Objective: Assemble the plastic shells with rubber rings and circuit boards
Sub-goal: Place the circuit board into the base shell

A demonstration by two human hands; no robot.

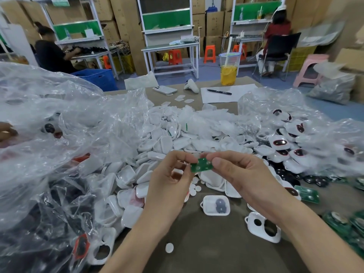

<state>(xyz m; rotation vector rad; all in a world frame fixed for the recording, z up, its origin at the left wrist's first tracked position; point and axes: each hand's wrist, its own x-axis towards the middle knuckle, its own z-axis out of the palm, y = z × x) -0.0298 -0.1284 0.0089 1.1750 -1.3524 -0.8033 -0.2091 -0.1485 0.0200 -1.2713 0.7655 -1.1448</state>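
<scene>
Both my hands hold one small green circuit board (201,164) in the air above the table. My left hand (169,175) pinches its left end, and my right hand (236,172) pinches its right end between thumb and fingers. Below them a white plastic shell (208,211) lies open side up on the table, with a dark rubber ring (220,204) inside it. A second white shell (263,230) with two holes lies to its right. More green circuit boards (307,194) lie at the right edge.
A big heap of white shells (167,138) fills the table's middle. Crumpled clear plastic bags (49,134) cover the left side, and another bag (325,138) with assembled shells sits right. A phone (164,89), a pen (218,92) on paper and a drink cup (228,69) stand at the far edge.
</scene>
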